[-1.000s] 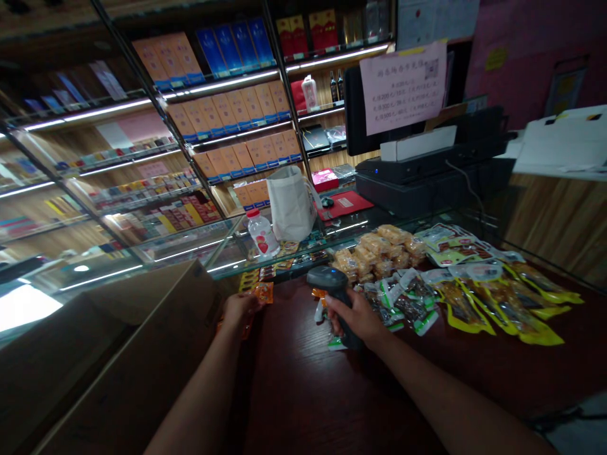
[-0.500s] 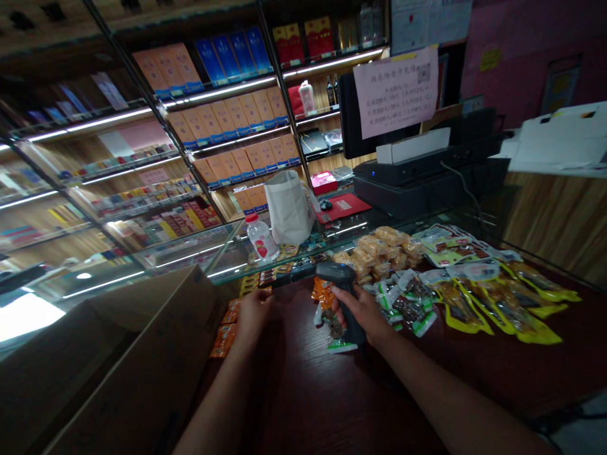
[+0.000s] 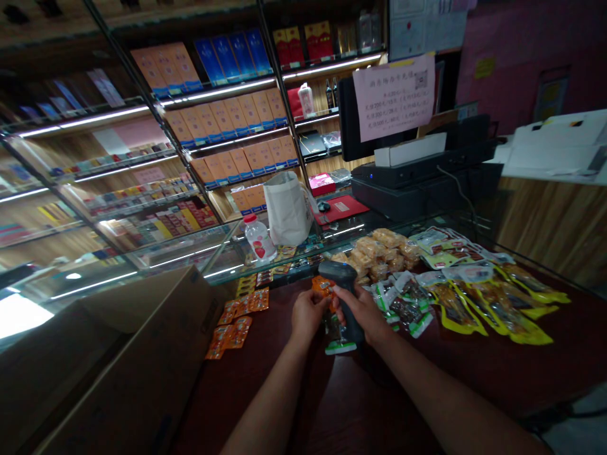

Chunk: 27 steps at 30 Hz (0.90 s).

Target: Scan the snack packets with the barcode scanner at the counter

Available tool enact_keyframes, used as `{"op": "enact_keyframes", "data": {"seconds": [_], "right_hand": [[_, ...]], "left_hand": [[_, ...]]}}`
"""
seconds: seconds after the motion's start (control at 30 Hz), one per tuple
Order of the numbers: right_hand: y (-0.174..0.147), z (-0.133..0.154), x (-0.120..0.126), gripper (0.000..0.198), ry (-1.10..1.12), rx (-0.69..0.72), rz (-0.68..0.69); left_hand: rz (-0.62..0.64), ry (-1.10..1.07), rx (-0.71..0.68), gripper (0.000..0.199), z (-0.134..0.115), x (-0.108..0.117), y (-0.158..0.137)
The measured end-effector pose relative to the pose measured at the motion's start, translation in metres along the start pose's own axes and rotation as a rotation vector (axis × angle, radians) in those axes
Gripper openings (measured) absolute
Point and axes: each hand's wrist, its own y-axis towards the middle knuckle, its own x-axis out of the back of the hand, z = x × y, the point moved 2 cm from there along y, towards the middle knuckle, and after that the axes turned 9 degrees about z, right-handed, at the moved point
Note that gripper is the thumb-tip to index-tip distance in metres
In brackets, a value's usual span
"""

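Observation:
My right hand (image 3: 364, 311) is wrapped around the grip of a dark barcode scanner (image 3: 337, 272), which it holds above the table. Close beside it, my left hand (image 3: 307, 311) pinches the edge of a small orange snack packet (image 3: 323, 286) near the scanner's front. A clear packet with a green edge (image 3: 340, 346) lies below the scanner, partly covered by it and the hands. Several orange snack packets (image 3: 229, 335) rest in a row on the left, next to the cardboard box. To the right of my right hand are green-and-clear snack packets (image 3: 406, 304).
A large open cardboard box (image 3: 156, 354) stands at the left. Wrapped tan snacks (image 3: 379, 253) and yellow-edged packets (image 3: 493, 303) cover the dark table's right side. Behind are a glass counter with a bottle (image 3: 260, 240), a white bag (image 3: 287, 212) and a monitor with a paper sign (image 3: 394, 98).
My left hand has moved right, from the orange packets by the box to the orange packet beside the scanner. My right hand keeps the scanner in nearly the same place.

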Motion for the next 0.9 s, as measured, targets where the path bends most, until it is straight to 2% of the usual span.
{"op": "enact_keyframes", "data": {"seconds": [0.17,0.37,0.6,0.73,0.9], "right_hand": [[0.002,-0.003,0.000,0.043,-0.010,0.005,-0.015],[0.004,-0.004,0.003,0.038,-0.034,0.040,-0.073],[0.004,-0.008,0.006,0.035,-0.149,0.059,-0.082],[0.002,-0.011,0.004,0.036,-0.180,0.069,-0.039],[0.002,-0.014,0.004,0.036,-0.147,0.048,-0.014]], "left_hand": [[0.003,-0.195,0.000,0.021,0.000,-0.006,-0.001],[0.022,-0.402,-0.020,0.038,-0.005,0.010,-0.019],[0.244,-0.637,0.035,0.045,-0.016,0.014,-0.061],[0.273,-0.699,0.035,0.043,-0.017,0.015,-0.072],[0.284,-0.853,0.150,0.044,-0.010,0.024,-0.073]]}}
